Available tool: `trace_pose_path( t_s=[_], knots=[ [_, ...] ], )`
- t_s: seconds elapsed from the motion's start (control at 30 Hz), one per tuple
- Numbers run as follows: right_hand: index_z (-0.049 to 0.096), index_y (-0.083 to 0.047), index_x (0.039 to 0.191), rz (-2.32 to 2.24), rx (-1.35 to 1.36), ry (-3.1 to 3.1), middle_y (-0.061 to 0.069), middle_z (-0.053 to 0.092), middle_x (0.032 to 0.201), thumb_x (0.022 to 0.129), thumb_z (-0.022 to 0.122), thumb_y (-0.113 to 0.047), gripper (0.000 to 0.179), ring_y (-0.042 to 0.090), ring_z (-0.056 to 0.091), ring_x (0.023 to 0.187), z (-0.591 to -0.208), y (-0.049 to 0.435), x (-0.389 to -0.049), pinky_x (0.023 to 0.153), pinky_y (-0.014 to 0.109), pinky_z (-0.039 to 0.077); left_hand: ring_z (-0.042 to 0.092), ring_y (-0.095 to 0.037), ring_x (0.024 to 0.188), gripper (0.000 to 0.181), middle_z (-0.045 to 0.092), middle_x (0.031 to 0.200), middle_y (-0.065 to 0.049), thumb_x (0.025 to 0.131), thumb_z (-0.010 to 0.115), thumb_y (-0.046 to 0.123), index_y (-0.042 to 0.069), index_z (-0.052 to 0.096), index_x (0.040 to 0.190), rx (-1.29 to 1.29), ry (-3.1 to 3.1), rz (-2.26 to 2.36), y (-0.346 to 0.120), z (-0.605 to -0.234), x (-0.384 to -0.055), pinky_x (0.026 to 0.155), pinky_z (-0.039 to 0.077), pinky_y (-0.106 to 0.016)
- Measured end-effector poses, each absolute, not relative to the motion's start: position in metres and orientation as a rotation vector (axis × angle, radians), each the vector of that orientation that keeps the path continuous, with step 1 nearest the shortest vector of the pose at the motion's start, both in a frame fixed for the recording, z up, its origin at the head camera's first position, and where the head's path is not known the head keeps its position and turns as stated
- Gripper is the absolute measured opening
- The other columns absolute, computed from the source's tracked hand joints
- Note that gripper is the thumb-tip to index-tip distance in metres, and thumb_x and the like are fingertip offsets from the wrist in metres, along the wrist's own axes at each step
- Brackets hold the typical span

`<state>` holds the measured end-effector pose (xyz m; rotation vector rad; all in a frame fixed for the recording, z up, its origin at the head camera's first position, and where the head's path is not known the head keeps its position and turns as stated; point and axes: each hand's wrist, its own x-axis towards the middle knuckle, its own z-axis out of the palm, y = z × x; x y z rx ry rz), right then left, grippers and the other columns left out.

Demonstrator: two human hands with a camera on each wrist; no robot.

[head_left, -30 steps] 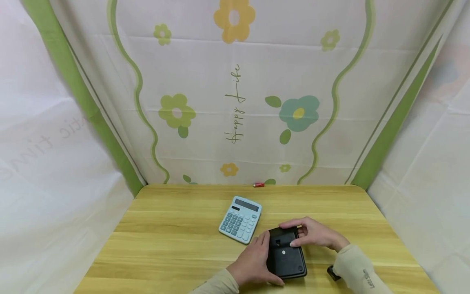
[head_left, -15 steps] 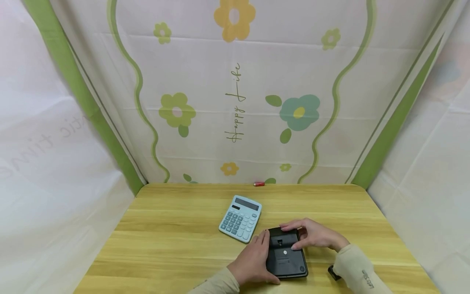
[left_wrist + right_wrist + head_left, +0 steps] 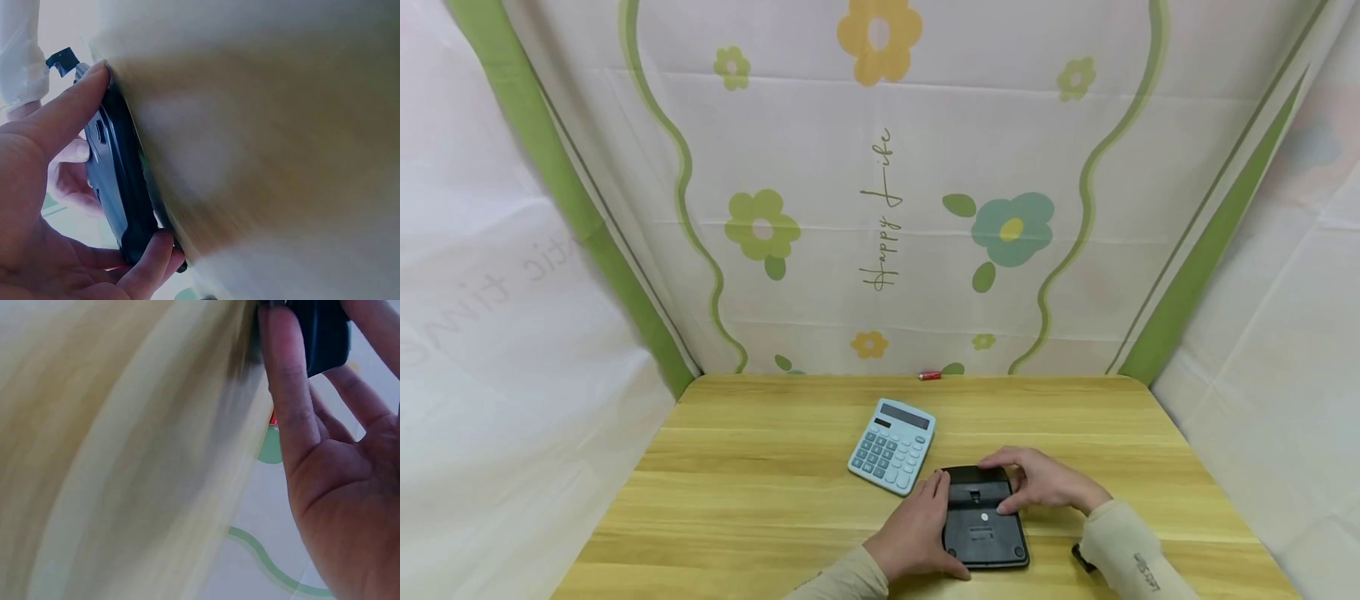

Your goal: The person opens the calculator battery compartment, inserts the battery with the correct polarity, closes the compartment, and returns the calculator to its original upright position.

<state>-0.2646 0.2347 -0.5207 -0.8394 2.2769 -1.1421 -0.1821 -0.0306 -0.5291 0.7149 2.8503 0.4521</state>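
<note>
A black calculator (image 3: 981,525) lies underside up near the table's front, showing a recessed slot, a small white dot and round feet. My left hand (image 3: 913,529) grips its left edge, thumb at the near corner and fingers along the side. In the left wrist view that hand (image 3: 37,187) spans the black casing (image 3: 115,169). My right hand (image 3: 1048,482) holds the far right corner, thumb on the underside and fingers over the far edge. The right wrist view shows only a corner of the casing (image 3: 325,337) by the right hand (image 3: 350,475).
A light blue calculator (image 3: 892,447) lies face up to the left, beyond the left hand. At the table's back edge is a small red battery-like cylinder (image 3: 929,376). A small black piece (image 3: 1081,557) sits partly hidden by the right sleeve. Printed fabric (image 3: 880,250) surrounds the table (image 3: 737,483).
The black calculator has tilted slightly flatter, so more of its underside shows. My right hand has shifted a little to the right with it; the left hand keeps its grip.
</note>
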Motion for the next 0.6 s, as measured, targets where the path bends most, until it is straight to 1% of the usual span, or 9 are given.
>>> trace_pose_path(
  t_s=[0.1, 0.23, 0.43, 0.6],
  knots=[
    [0.061, -0.007, 0.143, -1.098, -0.827, 2.309, 0.021, 0.056, 0.143, 0.083, 0.089, -0.019, 0.067, 0.014, 0.062, 0.067, -0.5214, 0.2347, -0.2654, 0.058, 0.028, 0.056, 0.045, -0.027, 0.145, 0.134, 0.040, 0.162, -0.016, 0.063, 0.088, 0.073, 0.003, 0.030, 0.161, 0.718, 2.862, 0.441, -0.0299, -0.5304, -0.1823, 0.117, 0.045, -0.035],
    [0.062, -0.009, 0.143, -1.066, -0.845, 2.328, 0.019, 0.058, 0.142, 0.085, 0.087, -0.022, 0.065, 0.013, 0.061, 0.070, -0.5237, 0.2351, -0.2659, 0.061, 0.027, 0.055, 0.044, -0.028, 0.146, 0.134, 0.040, 0.162, -0.016, 0.063, 0.088, 0.073, 0.002, 0.030, 0.161, 0.724, 2.871, 0.434, -0.0294, -0.5330, -0.1820, 0.117, 0.044, -0.036],
    [0.062, -0.010, 0.142, -1.036, -0.873, 2.352, 0.014, 0.060, 0.137, 0.085, 0.087, -0.024, 0.063, 0.011, 0.059, 0.069, -0.5252, 0.2356, -0.2662, 0.060, 0.026, 0.054, 0.043, -0.029, 0.146, 0.133, 0.038, 0.164, -0.015, 0.065, 0.086, 0.074, 0.004, 0.028, 0.163, 0.709, 2.855, 0.420, -0.0296, -0.5332, -0.1827, 0.118, 0.044, -0.037],
    [0.062, -0.009, 0.142, -1.024, -0.893, 2.364, 0.013, 0.062, 0.133, 0.085, 0.087, -0.026, 0.064, 0.009, 0.058, 0.068, -0.5258, 0.2366, -0.2663, 0.060, 0.026, 0.053, 0.044, -0.029, 0.147, 0.132, 0.037, 0.165, -0.013, 0.065, 0.085, 0.074, 0.005, 0.029, 0.163, 0.703, 2.845, 0.420, -0.0295, -0.5304, -0.1828, 0.118, 0.044, -0.037]
  ],
)
